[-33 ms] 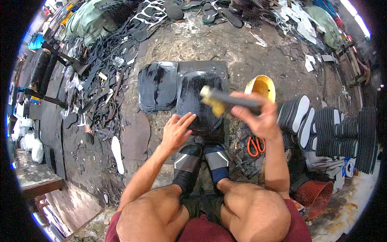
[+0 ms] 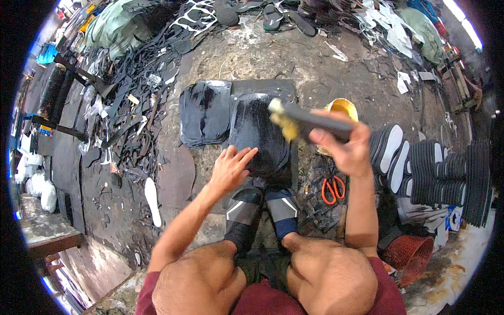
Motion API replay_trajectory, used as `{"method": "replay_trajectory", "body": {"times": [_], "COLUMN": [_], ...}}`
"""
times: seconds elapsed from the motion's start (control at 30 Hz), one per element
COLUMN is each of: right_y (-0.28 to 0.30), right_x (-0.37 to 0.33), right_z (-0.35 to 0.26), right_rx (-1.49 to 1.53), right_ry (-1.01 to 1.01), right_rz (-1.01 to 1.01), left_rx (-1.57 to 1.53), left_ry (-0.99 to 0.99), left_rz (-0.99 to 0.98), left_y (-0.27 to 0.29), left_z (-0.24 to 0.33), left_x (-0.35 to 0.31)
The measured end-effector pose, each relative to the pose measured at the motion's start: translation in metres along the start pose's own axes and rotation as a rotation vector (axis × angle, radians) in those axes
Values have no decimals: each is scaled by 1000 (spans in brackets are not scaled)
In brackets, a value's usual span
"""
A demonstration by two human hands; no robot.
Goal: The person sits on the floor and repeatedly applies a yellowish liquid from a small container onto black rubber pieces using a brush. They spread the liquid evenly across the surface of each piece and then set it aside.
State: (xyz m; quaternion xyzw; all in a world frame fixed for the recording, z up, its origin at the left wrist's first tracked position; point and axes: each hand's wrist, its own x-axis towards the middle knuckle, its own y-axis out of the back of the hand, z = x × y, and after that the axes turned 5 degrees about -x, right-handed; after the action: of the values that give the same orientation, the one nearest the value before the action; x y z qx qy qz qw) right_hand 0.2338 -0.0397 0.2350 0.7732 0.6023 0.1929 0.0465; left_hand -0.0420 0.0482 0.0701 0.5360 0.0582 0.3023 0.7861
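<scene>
A stack of black sheets (image 2: pixel 260 118) with a wet sheen lies in front of my feet. My left hand (image 2: pixel 232 167) rests on its near left edge, fingers spread and holding nothing. Above the stack's right side, my right hand (image 2: pixel 349 144) grips a brush (image 2: pixel 310 121) by its dark handle. Clumped yellow bristles hang from the brush's left end, clear of the sheet. Left of the stack is a second pile of glossy black sheets (image 2: pixel 206 113). Behind my right hand, a yellow container (image 2: pixel 344 106) is partly hidden.
Orange-handled scissors (image 2: pixel 332 190) lie below my right hand. Stacked shoe soles (image 2: pixel 420 168) stand at the right, near a red basket (image 2: pixel 412 257). A white insole (image 2: pixel 153 202) lies on the left. Heaps of black scraps (image 2: pixel 131 100) cover the far left floor.
My right hand and the brush have moved a little right and away from me. My left hand has stayed almost in place on the stack's edge.
</scene>
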Motion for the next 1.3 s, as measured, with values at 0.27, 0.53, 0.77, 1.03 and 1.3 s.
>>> {"method": "replay_trajectory", "body": {"times": [0.27,0.53,0.77,1.03,1.3], "right_y": [17,28,28,24,-96], "right_x": [9,14,15,34,83], "right_z": [45,50,52,83,165], "right_rx": [222,214,199,-89,-785], "right_ry": [-65,-94,-115,-213,-353], "right_rz": [443,622,660,618,121], "left_rx": [-416,76,185,-128,-206], "left_ry": [-126,-140,-1,482,74], "left_rz": [-693,634,360,439,138], "left_y": [14,174,107,-32,-81], "left_z": [-75,-117,-174,-94,10], "left_x": [83,167,76,-18,-28]}}
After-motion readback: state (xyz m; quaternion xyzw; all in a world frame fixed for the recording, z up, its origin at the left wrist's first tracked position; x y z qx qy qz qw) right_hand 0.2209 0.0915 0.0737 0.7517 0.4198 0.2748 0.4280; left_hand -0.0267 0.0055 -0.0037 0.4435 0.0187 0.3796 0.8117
